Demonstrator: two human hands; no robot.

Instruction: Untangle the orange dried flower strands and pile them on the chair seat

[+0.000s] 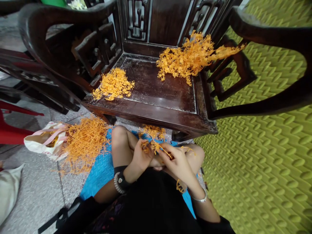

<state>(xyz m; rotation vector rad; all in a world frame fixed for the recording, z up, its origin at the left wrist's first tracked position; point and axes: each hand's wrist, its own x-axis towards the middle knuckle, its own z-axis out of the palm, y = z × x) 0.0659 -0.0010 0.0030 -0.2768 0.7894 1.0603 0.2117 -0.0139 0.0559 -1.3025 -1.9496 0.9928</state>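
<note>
My left hand (143,155) is closed around some small orange branched pieces (145,148) above my crossed legs. Close to its right, my right hand (175,160) pinches a thin orange strand (167,152), and more orange strand shows past its fingers. Between the two hands sits a branched orange tip (155,147), which looks like a soft plastic sprig. Another orange sprig (179,186) lies by my right wrist. Just beyond the hands, a small orange heap (153,131) rests on the floor in front of the chair. My fingers partly hide what they hold.
A dark wooden armchair (151,110) stands ahead, bearing a small orange pile (115,84) and a larger orange bunch (187,58). At left, loose orange strands (85,143) spill beside a white bag (36,146). Underneath me is a blue mat (96,175); yellow-green matting (255,169) covers the right side.
</note>
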